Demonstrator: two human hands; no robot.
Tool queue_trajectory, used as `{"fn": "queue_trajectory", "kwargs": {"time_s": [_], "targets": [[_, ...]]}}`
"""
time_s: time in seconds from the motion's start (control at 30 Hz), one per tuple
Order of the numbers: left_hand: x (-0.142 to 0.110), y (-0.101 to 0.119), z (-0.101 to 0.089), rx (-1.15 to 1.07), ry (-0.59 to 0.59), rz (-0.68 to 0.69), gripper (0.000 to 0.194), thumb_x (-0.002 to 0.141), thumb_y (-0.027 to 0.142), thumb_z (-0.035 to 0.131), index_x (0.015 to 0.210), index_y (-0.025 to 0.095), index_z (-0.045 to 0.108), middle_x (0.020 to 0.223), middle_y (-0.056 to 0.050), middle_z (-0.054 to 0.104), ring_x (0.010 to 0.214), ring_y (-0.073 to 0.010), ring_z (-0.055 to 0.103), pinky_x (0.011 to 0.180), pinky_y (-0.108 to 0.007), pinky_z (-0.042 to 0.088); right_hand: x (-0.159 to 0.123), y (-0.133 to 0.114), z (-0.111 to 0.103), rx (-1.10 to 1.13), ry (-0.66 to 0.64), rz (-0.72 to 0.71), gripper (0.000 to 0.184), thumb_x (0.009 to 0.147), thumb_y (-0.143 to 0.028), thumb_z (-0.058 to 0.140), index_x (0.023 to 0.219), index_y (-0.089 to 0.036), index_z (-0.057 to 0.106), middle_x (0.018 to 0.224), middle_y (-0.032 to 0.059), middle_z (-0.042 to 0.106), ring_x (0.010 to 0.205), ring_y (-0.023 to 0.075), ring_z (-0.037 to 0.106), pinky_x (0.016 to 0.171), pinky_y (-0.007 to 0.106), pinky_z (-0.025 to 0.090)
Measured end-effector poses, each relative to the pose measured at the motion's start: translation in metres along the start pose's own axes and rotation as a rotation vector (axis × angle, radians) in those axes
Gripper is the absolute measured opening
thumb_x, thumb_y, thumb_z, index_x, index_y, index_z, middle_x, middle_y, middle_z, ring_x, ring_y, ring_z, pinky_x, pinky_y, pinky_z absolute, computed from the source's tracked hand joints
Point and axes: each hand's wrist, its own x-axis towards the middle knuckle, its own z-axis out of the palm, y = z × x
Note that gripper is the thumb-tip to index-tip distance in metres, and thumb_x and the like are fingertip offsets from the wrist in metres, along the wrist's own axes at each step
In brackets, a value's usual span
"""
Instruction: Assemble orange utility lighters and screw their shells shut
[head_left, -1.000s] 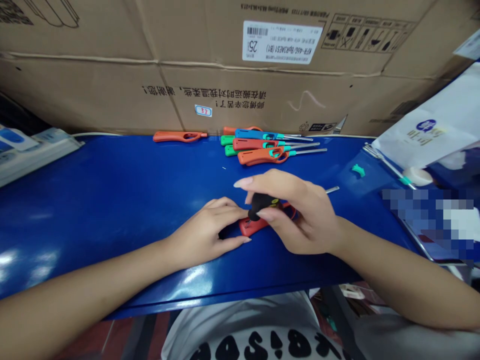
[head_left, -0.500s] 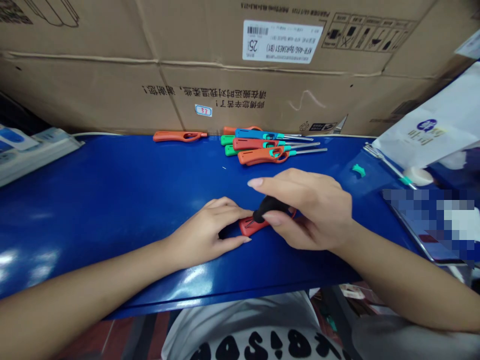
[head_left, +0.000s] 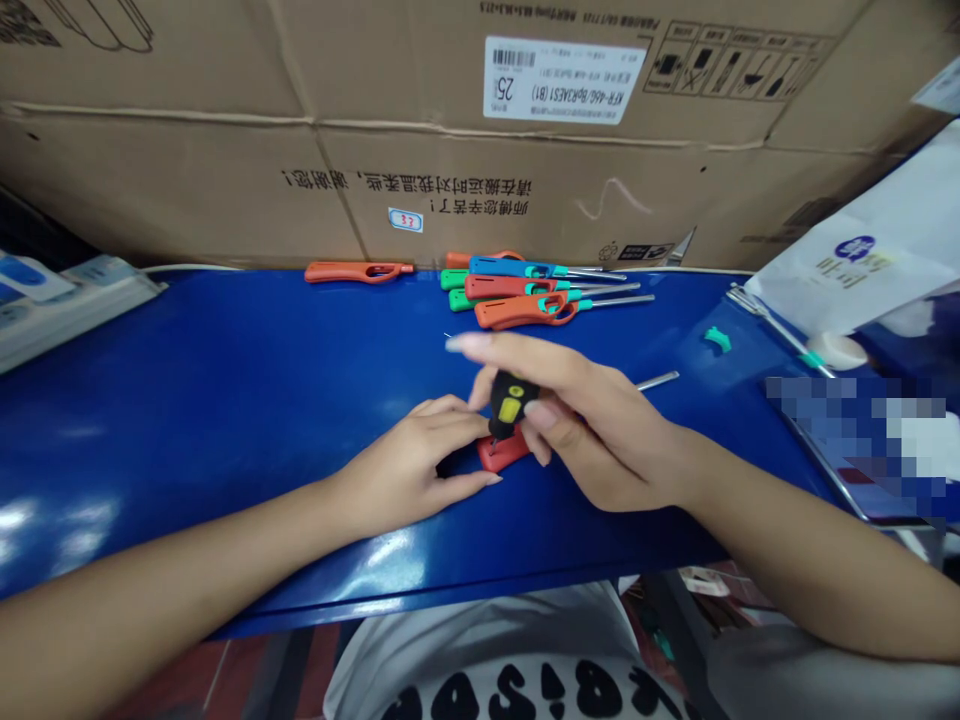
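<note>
A red long-nosed lighter [head_left: 501, 456] lies on the blue table near its front, its metal tube sticking out to the right past my right hand. My left hand [head_left: 424, 455] grips the lighter's handle end between thumb and fingers. In my right hand [head_left: 600, 420] is a black and yellow screwdriver [head_left: 512, 402], held upright with its tip at the slotted face of the lighter. My right index finger is stretched out over the screwdriver. The middle of the lighter is hidden beneath my right hand.
Several lighters, among them an orange one [head_left: 510, 314], lie piled by the cardboard box [head_left: 420, 60]. An orange lighter body [head_left: 345, 272] lies left of them. To the right are a small turquoise piece [head_left: 718, 340], a white bag [head_left: 862, 240] and a pixelated device [head_left: 862, 460].
My right hand has tipped the screwdriver from slanted to nearly upright and shifted a little left. The lighter's metal tube now shows. My left hand has stayed in place.
</note>
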Motion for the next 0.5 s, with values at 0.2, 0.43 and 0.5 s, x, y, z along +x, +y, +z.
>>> {"fn": "queue_trajectory", "kwargs": {"time_s": [0.2, 0.43, 0.5], "targets": [[-0.0007, -0.0014, 0.0022, -0.045, 0.004, 0.003, 0.028, 0.095, 0.029, 0.069, 0.122, 0.022, 0.065, 0.111, -0.006, 0.074, 0.104, -0.0229, 0.068, 0.095, -0.038, 0.053, 0.0, 0.0002, -0.0001, -0.331, 0.156, -0.136, 0.03, 0.099, -0.035, 0.064, 0.125, -0.02, 0.062, 0.087, -0.0008, 0.071, 0.075, 0.0106, 0.066, 0.067, 0.022, 0.052], [0.0005, 0.0015, 0.0005, -0.002, -0.004, -0.015, 0.021, 0.094, 0.032, 0.069, 0.111, 0.02, 0.068, 0.108, -0.007, 0.073, 0.104, -0.0255, 0.068, 0.093, -0.04, 0.055, 0.0008, -0.0025, -0.0028, -0.034, 0.013, -0.101, 0.035, 0.106, -0.023, 0.044, 0.14, -0.02, 0.053, 0.107, 0.004, 0.072, 0.097, 0.0114, 0.069, 0.079, 0.023, 0.055], [0.0006, 0.0015, 0.0004, -0.024, 0.0, -0.016, 0.025, 0.094, 0.031, 0.068, 0.117, 0.02, 0.067, 0.109, -0.007, 0.074, 0.102, -0.0244, 0.068, 0.091, -0.039, 0.055, 0.001, -0.0029, -0.0033, -0.195, 0.103, -0.128, 0.028, 0.101, -0.033, 0.061, 0.126, -0.02, 0.063, 0.091, 0.0, 0.072, 0.082, 0.0104, 0.069, 0.069, 0.021, 0.053]]}}
